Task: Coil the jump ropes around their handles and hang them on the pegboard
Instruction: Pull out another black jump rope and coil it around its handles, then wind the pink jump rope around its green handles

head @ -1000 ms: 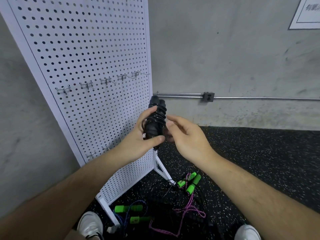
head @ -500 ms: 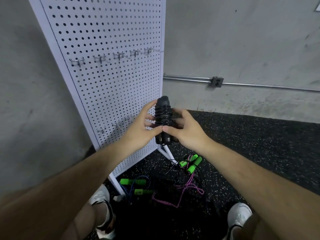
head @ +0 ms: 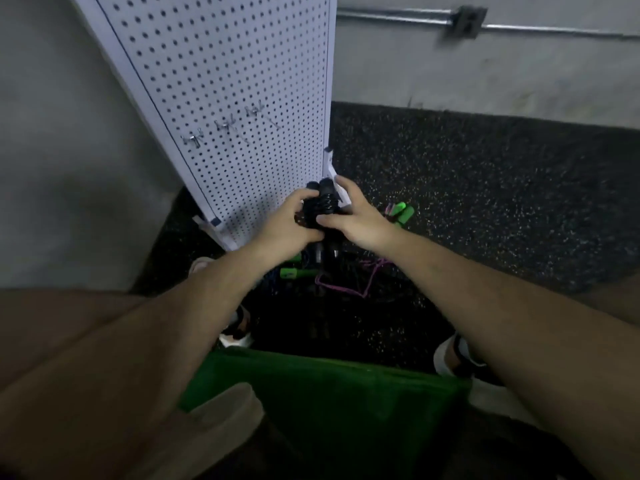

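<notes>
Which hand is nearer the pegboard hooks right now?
Left. The left hand is below-right of the hooks, holding the rope on its pegboard side; the right hand holds the far side, farther off.

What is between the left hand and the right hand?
Head view: the black jump rope, coiled around its handles, lies between the left hand and the right hand; both grip it.
</notes>
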Action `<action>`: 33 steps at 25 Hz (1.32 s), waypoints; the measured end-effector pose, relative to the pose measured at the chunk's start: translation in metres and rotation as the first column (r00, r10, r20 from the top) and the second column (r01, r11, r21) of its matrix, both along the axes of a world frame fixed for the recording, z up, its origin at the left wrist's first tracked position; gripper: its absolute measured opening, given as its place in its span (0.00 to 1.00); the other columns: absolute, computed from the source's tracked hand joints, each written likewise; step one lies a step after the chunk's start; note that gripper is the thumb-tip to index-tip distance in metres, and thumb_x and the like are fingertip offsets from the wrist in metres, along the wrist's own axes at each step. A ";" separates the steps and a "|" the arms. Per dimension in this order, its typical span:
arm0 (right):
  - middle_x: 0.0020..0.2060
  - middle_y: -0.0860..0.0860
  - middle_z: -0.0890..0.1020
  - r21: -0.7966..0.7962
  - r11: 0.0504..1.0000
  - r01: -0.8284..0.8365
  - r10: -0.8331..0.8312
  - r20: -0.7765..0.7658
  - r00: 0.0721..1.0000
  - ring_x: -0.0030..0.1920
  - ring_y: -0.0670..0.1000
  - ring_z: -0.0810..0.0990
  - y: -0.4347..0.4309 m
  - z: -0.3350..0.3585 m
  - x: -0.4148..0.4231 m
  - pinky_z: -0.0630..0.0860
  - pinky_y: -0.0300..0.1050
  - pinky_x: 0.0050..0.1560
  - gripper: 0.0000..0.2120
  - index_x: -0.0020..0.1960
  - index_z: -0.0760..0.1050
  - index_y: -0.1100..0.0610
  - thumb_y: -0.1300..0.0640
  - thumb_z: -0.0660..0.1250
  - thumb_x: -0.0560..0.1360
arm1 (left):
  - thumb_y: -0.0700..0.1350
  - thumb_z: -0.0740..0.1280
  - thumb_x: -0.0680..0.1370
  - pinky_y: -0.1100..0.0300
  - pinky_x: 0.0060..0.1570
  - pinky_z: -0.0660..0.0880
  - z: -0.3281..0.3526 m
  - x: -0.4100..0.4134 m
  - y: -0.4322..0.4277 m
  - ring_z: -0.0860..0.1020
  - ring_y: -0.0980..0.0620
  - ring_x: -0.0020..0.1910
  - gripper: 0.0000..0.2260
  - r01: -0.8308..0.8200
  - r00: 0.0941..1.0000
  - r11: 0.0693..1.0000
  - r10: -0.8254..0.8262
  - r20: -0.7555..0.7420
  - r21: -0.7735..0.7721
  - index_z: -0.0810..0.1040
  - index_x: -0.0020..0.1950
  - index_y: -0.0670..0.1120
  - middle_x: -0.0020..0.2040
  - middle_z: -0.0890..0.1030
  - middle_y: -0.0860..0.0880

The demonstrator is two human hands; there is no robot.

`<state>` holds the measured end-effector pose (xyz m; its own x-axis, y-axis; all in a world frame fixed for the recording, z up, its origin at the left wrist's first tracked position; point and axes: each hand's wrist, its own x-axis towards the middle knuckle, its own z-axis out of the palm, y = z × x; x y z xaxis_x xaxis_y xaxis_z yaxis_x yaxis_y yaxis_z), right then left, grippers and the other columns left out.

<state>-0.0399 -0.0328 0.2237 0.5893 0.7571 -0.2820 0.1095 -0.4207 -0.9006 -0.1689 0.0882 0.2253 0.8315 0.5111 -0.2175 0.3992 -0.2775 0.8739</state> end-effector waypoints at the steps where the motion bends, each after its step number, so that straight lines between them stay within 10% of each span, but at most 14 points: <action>1: 0.64 0.54 0.79 -0.041 0.999 0.016 -0.016 -0.003 1.000 0.62 0.52 0.80 -0.002 -0.020 -0.004 0.75 0.49 0.66 0.42 0.79 0.55 0.45 0.52 0.75 0.73 | 0.36 0.78 0.70 0.59 0.46 0.77 -0.017 -0.001 -0.005 0.80 0.55 0.45 0.32 0.005 1.000 1.000 -0.005 -0.031 -0.020 0.70 0.63 0.63 0.57 0.76 0.54; 9: 0.50 0.52 0.82 -0.254 0.966 0.048 -0.097 -0.183 0.978 0.49 0.51 0.82 -0.002 -0.144 -0.055 0.77 0.44 0.56 0.29 0.71 0.68 0.58 0.55 0.76 0.74 | 0.39 0.75 0.73 0.56 0.49 0.76 -0.108 -0.029 -0.002 0.79 0.48 0.52 0.40 0.066 0.928 0.990 -0.108 -0.358 -0.128 0.58 0.78 0.56 0.57 0.77 0.49; 16: 0.62 0.54 0.78 -0.447 0.875 -0.186 0.260 0.109 0.959 0.62 0.57 0.77 -0.013 -0.177 -0.086 0.75 0.50 0.61 0.26 0.72 0.68 0.54 0.48 0.70 0.77 | 0.55 0.71 0.70 0.47 0.58 0.77 -0.163 -0.053 0.005 0.79 0.44 0.56 0.28 0.343 0.713 0.939 -0.287 -0.640 -0.039 0.68 0.67 0.49 0.58 0.78 0.46; 27: 0.52 0.55 0.78 -0.358 0.933 -0.028 0.112 0.216 0.970 0.50 0.58 0.79 -0.049 -0.177 -0.043 0.77 0.54 0.47 0.12 0.61 0.75 0.54 0.54 0.58 0.81 | 0.48 0.64 0.80 0.47 0.59 0.72 -0.164 0.012 -0.040 0.72 0.42 0.62 0.18 0.558 0.800 0.718 -0.333 -0.499 0.416 0.73 0.69 0.47 0.62 0.74 0.45; 33: 0.49 0.53 0.80 -0.452 0.892 0.004 0.076 0.160 0.984 0.48 0.57 0.80 -0.071 -0.197 -0.006 0.79 0.53 0.48 0.10 0.53 0.76 0.53 0.56 0.59 0.76 | 0.49 0.59 0.81 0.48 0.63 0.66 -0.202 0.071 -0.072 0.68 0.43 0.67 0.19 0.686 0.671 0.645 -0.380 -0.637 0.337 0.70 0.71 0.46 0.68 0.74 0.46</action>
<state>-0.0454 -0.1037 0.0263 0.6332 0.5948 -0.4951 0.2657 -0.7680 -0.5828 -0.0975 0.0162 0.0233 0.8466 0.1578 -0.5083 0.3246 -0.9099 0.2582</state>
